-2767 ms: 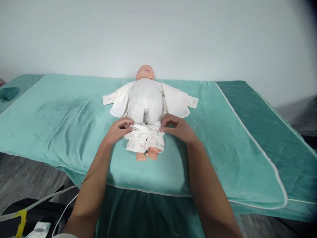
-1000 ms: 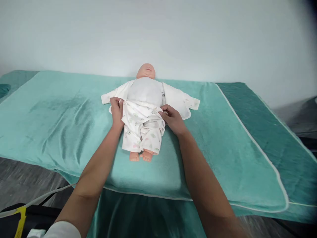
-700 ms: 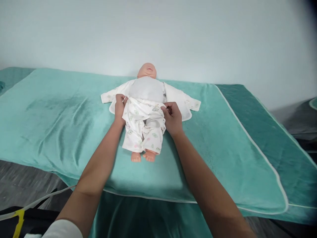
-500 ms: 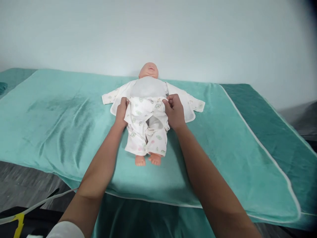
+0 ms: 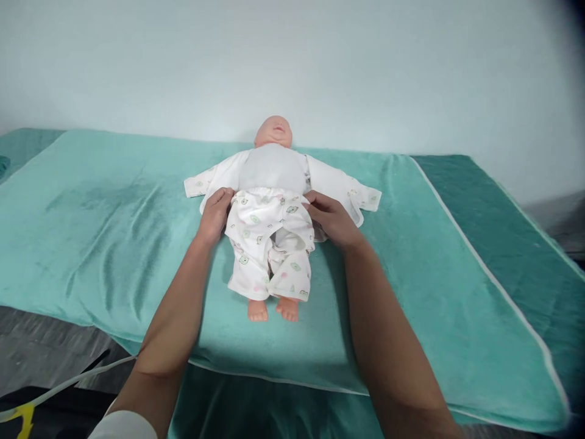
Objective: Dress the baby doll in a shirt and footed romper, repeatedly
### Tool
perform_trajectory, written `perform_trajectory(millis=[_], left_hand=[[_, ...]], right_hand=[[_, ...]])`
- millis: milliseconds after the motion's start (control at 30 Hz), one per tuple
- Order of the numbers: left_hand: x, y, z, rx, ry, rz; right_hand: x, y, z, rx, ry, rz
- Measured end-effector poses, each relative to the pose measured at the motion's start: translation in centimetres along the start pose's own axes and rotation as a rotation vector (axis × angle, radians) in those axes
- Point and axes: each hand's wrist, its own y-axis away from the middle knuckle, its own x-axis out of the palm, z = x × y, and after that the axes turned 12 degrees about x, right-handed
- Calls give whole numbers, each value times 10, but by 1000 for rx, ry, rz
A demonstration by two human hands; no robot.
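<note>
A baby doll (image 5: pixel 274 132) lies on its back, head toward the wall and bare feet toward me. White printed baby pants (image 5: pixel 253 222) cover its legs up to the waist, with a gap between the legs. Under its arms and back a white long-sleeved baby shirt (image 5: pixel 331 177) is spread wide, its front lying apart over the pale grey torso. At the waistband's left side, my left hand (image 5: pixel 216 213) is closed on the pants' edge. My right hand (image 5: pixel 333 218) pinches the waistband's right side, its fingertips partly hidden by the cloth.
A light green blanket (image 5: pixel 114 201) with white piping covers the bed, over a darker green cover (image 5: pixel 498 225). The pale wall (image 5: pixel 292 67) rises right behind the doll's head. At lower left a white cable (image 5: pixel 86 371) with a yellow tag (image 5: pixel 26 421) runs beside my left arm.
Both hands have moved slightly outward and a little toward me. The waistband now lies flatter and lower across the doll's waist. The doll's feet appear a little nearer to me.
</note>
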Motion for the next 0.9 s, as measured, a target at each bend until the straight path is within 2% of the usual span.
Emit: perform_trajectory(millis=[133,233,333,467,633,900], left_hand=[[-11,3,-2,-151,112,193],[-16,4,-2,-160,152,310],[-19,4,0,-168,179,376],[-19,3,2,-176,232,418],[-17,4,-1,-149,282,409],[-13,5,-7,-136,233,473]], right_hand=[[-15,9,5,34,118,194],[-13,9,6,68,195,259],[-6,6,5,59,213,274],[-1,4,2,75,239,217],[2,4,-1,85,271,148],[12,2,-7,79,206,-107]])
